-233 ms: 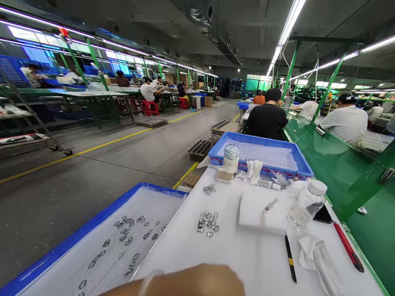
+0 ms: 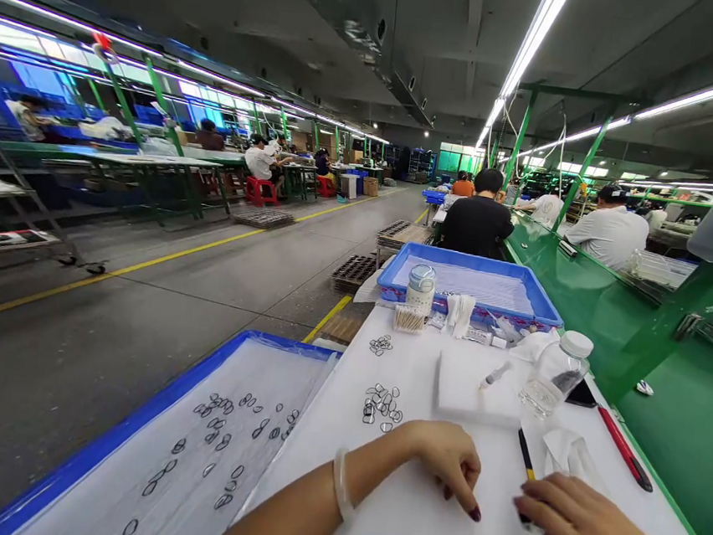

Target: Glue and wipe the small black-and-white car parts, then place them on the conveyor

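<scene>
My left hand [image 2: 446,459], a pale bangle [image 2: 343,485] at its wrist, hovers low over the white work surface [image 2: 407,525]. One finger stretches downward, the others are loosely bent, and nothing shows between them. To its right, the bent fingers of my right hand [image 2: 578,520] close over the lower end of a slim black tool with a yellow band [image 2: 526,454]; the thumb is hidden. A crumpled white tissue [image 2: 571,456] lies just beyond that hand. Small dark-rimmed oval pieces [image 2: 383,403] sit in a loose pile beyond my left hand, with a smaller pile farther off.
At left, a blue-edged tray [image 2: 196,361] holds many scattered ovals. Ahead are a white foam pad [image 2: 458,387] with a small syringe-like tube, a clear bottle [image 2: 551,375], cotton swabs [image 2: 409,319], a jar [image 2: 421,284] and a blue tray [image 2: 470,262]. A red-handled tool [image 2: 623,445] lies right.
My left hand has moved forward and right from the bottom edge. My right hand has come into view from the right, onto the black tool. The view has shifted slightly.
</scene>
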`<state>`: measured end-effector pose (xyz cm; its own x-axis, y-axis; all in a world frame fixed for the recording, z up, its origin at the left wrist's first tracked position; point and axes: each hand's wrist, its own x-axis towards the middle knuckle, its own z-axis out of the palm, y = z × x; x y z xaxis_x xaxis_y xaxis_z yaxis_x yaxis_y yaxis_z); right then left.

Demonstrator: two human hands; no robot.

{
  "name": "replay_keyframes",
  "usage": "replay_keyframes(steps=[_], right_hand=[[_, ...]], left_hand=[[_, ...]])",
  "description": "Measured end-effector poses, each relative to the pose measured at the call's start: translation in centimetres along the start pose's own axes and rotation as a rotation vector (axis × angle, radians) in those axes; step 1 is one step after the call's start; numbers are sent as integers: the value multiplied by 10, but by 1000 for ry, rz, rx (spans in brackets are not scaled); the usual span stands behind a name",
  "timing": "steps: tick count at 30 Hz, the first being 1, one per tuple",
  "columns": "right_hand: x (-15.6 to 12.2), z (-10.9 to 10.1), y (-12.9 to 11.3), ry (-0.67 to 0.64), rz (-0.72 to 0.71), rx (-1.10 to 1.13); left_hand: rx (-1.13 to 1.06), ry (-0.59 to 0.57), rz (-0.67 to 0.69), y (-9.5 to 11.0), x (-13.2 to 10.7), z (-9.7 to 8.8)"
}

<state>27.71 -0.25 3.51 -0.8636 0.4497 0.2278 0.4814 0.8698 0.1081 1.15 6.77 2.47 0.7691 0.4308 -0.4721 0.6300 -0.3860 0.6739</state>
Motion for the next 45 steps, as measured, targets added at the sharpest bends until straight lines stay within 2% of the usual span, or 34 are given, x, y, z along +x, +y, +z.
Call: replay_keyframes(steps=[4, 7, 10, 14, 15, 17, 20, 23, 27, 33, 37, 39, 41, 45], right_hand=[[53, 17, -22, -123, -189, -2], [68, 13, -27, -189, -223, 4], [67, -6, -26, -267, -79, 7], [69, -31, -21, -352, 327, 11], [71, -32, -17, -320, 439, 57], [79, -28, -3, -166, 622, 206], [100, -9, 25, 63, 728, 384], [124, 7, 44, 122, 690, 460], [138, 17, 45, 105, 674, 513], [126, 29, 42, 138, 698, 555], [114, 36, 49, 160, 667, 653], [107, 35, 50, 254, 637, 827], [101, 28, 47, 429, 596, 1066], [93, 5, 33, 711, 516, 1404]], left_hand=[[-64, 123, 78, -15, -9, 5], [-61, 149, 125, -20, -11, 9], [-35, 207, 151, -19, -9, 10], [37, 326, 158, -12, -8, 14], [61, 356, 163, -10, -9, 16], [108, 401, 193, -6, -10, 19], [180, 414, 282, -5, -9, 21], [246, 384, 354, -5, -7, 22], [264, 389, 371, -1, -6, 26], [357, 513, 265, 7, -3, 38], [310, 592, 277, 6, 4, 46], [274, 655, 276, 4, 4, 47], [203, 722, 256, 3, 1, 46], [69, 813, 171, 3, -5, 41]])
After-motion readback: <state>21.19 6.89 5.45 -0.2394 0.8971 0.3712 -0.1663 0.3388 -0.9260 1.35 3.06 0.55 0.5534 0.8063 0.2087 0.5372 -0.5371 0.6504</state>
